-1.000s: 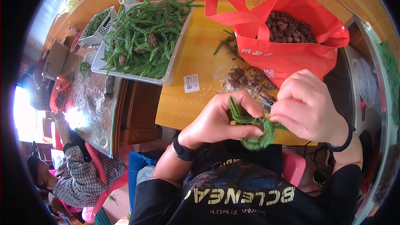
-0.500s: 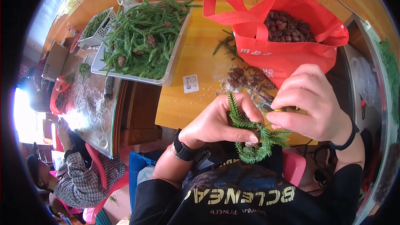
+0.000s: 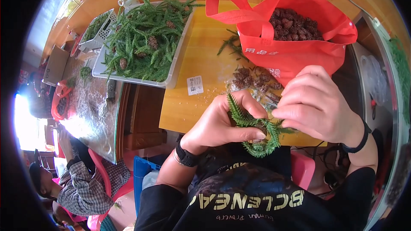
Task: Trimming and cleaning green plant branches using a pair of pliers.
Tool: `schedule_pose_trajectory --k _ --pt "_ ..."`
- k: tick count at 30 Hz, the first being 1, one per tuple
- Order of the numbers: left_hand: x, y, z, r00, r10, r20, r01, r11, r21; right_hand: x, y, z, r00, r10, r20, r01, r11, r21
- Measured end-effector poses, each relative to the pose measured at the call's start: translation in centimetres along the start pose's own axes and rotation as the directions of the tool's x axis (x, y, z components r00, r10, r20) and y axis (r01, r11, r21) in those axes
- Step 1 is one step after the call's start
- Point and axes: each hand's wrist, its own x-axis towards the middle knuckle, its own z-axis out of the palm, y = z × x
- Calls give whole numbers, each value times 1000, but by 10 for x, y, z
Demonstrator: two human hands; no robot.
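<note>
My left hand [image 3: 214, 124] is closed around an artificial pine sprig [image 3: 262, 145], thumb pressed on it. One green branch points up between thumb and forefinger; others curl round below. A bit of brown shows at the sprig's centre, mostly covered by the thumb. My right hand [image 3: 314, 107] is closed, its fingertips pinching at the sprig's right-hand branches. The exact grip there is partly hidden by the fingers. Just beyond the hands, several loose pine cones [image 3: 242, 78] lie on the yellow table [image 3: 180, 113].
A red bag [image 3: 295, 60] full of pine cones [image 3: 291, 25] stands at the back right. Back left is a white tray [image 3: 172, 77] heaped with green sprigs. A printed label [image 3: 195, 85] lies between. A person in a checked shirt [image 3: 83, 188] sits at the left.
My right hand has come down to the sprig's right-hand branches and now pinches there. The sprig has risen slightly and turned in my left hand, which keeps its hold.
</note>
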Motion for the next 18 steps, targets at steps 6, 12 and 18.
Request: schedule_pose_trajectory --k 6,12,18 --pt "0 4 4 989 -139 55 146 977 -155 4 -2 -3 989 -142 -41 138 986 -90" --pt "4 13 20 863 455 217 -387 322 864 2 1 -1 933 328 150 -355 911 212" --pt "-1 2 8 975 221 -28 -184 871 456 2 -2 3 988 154 -3 -153 985 78"
